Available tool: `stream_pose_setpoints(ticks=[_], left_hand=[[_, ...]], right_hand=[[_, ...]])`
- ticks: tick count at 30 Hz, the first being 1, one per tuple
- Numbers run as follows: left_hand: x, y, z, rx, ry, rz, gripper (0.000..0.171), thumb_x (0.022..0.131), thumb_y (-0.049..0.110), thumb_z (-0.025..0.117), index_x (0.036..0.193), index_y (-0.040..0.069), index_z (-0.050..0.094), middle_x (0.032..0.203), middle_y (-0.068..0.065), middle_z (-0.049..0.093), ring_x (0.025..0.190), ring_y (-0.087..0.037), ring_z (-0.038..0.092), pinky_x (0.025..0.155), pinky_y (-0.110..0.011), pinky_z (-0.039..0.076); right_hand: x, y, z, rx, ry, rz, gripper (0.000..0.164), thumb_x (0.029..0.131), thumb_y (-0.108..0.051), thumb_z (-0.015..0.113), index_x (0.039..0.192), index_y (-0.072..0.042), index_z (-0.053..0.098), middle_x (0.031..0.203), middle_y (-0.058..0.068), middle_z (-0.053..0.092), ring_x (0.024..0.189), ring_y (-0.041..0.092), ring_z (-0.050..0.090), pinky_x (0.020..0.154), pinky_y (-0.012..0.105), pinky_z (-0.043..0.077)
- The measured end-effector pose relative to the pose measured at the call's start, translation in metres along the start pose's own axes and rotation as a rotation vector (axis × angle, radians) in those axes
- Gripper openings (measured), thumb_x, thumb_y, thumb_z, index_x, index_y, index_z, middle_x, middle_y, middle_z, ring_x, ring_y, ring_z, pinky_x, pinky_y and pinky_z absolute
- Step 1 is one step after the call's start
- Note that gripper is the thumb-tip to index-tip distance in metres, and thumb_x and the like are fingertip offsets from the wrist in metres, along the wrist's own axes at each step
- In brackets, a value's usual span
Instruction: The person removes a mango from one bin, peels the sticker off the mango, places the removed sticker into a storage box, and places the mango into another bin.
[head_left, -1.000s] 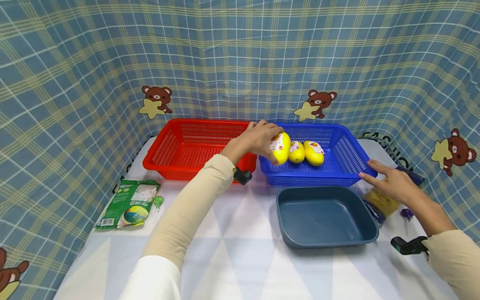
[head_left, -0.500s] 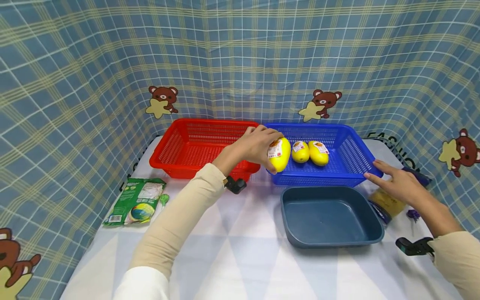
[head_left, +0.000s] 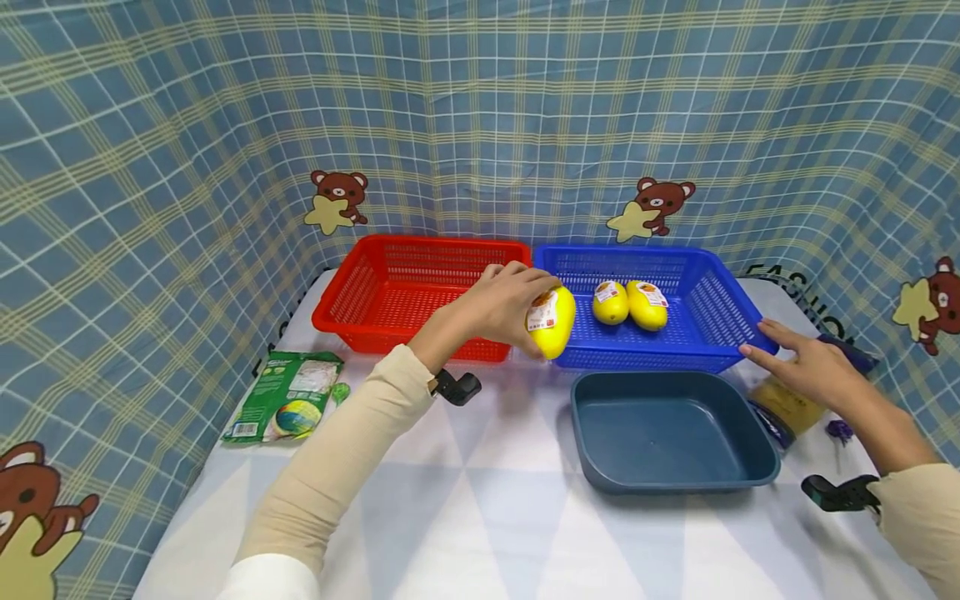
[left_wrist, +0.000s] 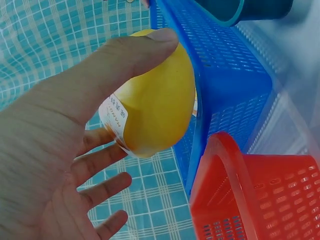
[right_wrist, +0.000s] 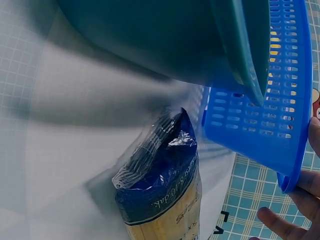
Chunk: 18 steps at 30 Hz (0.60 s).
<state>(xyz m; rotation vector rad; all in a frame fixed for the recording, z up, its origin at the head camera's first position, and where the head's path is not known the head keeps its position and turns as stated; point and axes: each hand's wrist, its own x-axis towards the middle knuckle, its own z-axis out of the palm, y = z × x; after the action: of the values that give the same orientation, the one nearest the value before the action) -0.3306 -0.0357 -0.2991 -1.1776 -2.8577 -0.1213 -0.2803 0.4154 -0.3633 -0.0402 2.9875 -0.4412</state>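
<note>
A yellow mango (head_left: 557, 327) with a white label is gripped between the thumb and fingers of my left hand (head_left: 504, 307). It hangs over the front left corner of the blue basket (head_left: 637, 358). In the left wrist view the thumb lies across the mango (left_wrist: 160, 100) and the lower fingers spread loosely below it. Two more labelled mangoes, one on the left (head_left: 611, 305) and one on the right (head_left: 648, 308), lie side by side inside the blue basket. My right hand (head_left: 813, 367) rests its fingertips on that basket's right rim, the fingers fairly straight.
Left of the blue basket stands a red basket (head_left: 360, 327). A dark blue-grey tub (head_left: 675, 479) sits in front. At the left lie a green packet (head_left: 288, 396) and a green lollipop (head_left: 341, 392). A clear-and-blue packet (right_wrist: 165, 185) and purple lollipop (head_left: 839, 430) lie at the right.
My left hand has brought the mango left and toward me, away from the two others. My right hand keeps its place on the rim. The whole view has shifted slightly.
</note>
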Motion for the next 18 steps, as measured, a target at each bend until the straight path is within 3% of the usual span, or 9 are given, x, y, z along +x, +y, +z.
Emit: stream_pose_setpoints(ticks=[18], left_hand=[[-0.039, 0.014, 0.009, 0.006, 0.021, 0.022, 0.099, 0.068, 0.059, 0.083, 0.151, 0.021, 0.043, 0.151, 0.003, 0.045, 0.131, -0.020, 0.036, 0.105, -0.043, 0.032]], right_hand=[[0.002, 0.003, -0.002, 0.001, -0.014, -0.028, 0.087, 0.101, -0.061, 0.042, 0.157, -0.002, 0.011, 0.156, 0.035, 0.004, 0.129, 0.071, 0.016, 0.088, 0.084, 0.019]])
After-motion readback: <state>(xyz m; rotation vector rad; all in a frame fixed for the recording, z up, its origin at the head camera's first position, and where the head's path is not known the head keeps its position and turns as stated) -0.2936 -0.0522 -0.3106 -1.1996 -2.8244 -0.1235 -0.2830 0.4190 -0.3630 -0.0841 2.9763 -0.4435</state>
